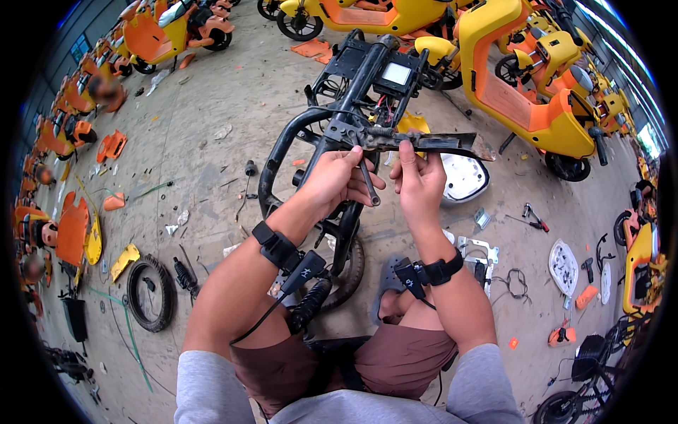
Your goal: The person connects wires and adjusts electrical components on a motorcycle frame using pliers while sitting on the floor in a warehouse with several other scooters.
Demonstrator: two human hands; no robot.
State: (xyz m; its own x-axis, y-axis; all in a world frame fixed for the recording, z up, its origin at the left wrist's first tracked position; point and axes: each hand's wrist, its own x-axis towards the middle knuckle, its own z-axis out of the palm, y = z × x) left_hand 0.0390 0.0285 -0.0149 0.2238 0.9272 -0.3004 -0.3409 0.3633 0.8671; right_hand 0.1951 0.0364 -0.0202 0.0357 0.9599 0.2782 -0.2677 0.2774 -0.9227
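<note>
A stripped black scooter frame point(272, 162) stands in front of me, above my knees. A long dark metal part point(448, 143) lies crosswise over it, with a small coil spring point(382, 132) along its left section. My left hand point(330, 178) is closed on a slim dark metal bar point(368, 182) with a rounded end pointing down toward me. The bar's upper end meets the crosswise part near my thumb. My right hand point(421, 185) pinches the lower edge of the crosswise part, its other fingers curled.
Yellow and orange scooters point(494, 85) stand around the far side and both edges. A loose tyre point(150, 293), a shock absorber point(185, 277) and orange panels lie left. Pliers point(535, 218), a white oval shell point(563, 267) and cables point(519, 283) are right.
</note>
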